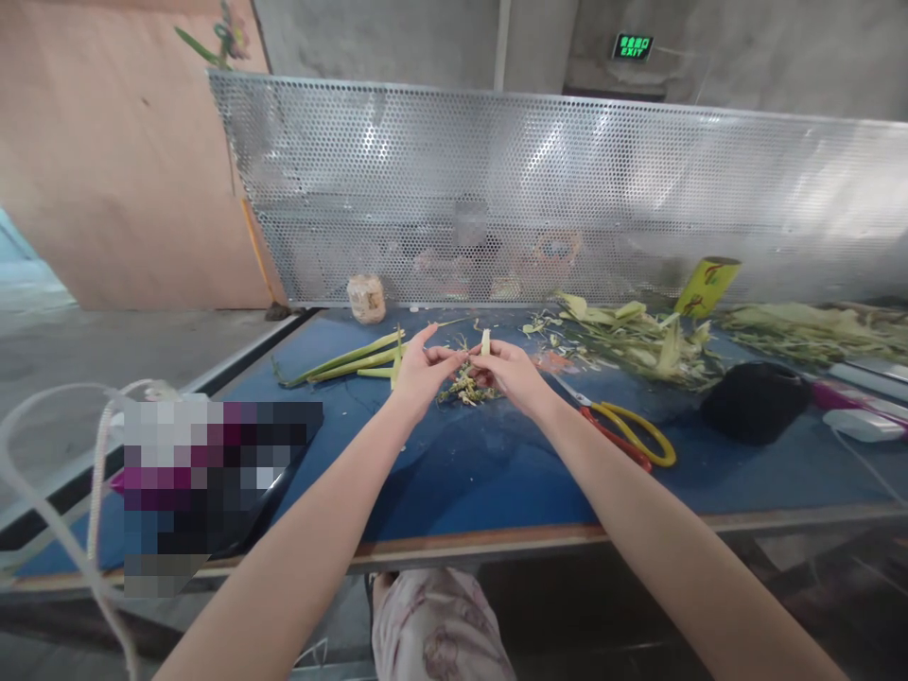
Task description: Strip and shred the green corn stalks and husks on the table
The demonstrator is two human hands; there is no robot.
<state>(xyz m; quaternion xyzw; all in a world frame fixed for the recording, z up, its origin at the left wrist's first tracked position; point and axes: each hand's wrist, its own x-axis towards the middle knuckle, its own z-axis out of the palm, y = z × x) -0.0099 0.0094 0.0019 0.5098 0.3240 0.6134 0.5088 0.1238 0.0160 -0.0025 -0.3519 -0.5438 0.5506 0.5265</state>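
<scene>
Over the middle of the blue table, my left hand (424,371) and my right hand (512,373) meet at the fingertips. A short pale green stalk piece (485,340) sticks up from my right hand's closed fingers. My left thumb and finger pinch close beside it; what they hold, if anything, is too small to make out. Just below the fingers lies a small heap of greenish-yellow plant bits (466,388). Long green stalks (347,363) lie to the left, partly hidden behind my left hand. Scissors with red and yellow handles (631,430) rest to the right.
A leafy pile (638,340) and a yellow-green container (707,286) stand at the back right, near a black rounded object (756,402). A whitish jar-like object (366,298) sits by the perforated metal screen (440,189). A dark flat object (284,473), partly pixelated, lies left beside a white cable (53,515).
</scene>
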